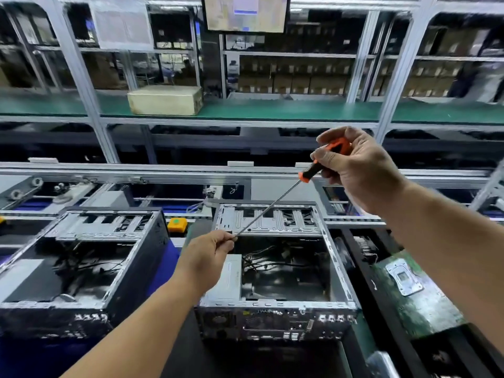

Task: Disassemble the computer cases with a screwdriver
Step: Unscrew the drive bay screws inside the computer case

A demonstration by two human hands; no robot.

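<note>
My right hand (360, 170) is wrapped around the orange-and-black handle of a long, thin steel-shafted screwdriver (272, 205), held up above the line, while my left hand (210, 255) pinches the tip end of the shaft between thumb and fingertips; whether a screw sits on that tip I cannot tell. The tool hangs in the air over the open grey metal computer case (275, 304) just in front of me and touches no part of it. That case already has its side panel off, and inside I can see loose black cables, a bare floor and a silver box at the left wall, so I judge it mostly stripped, with the drive cage at the far end and that box left. A second open black-sided computer case (81, 268) stands just beside it to the left, likewise uncovered with wiring inside. A green circuit board with a silver socket plate (409, 285) lies to the right, out of any case, probably a part already removed.
</note>
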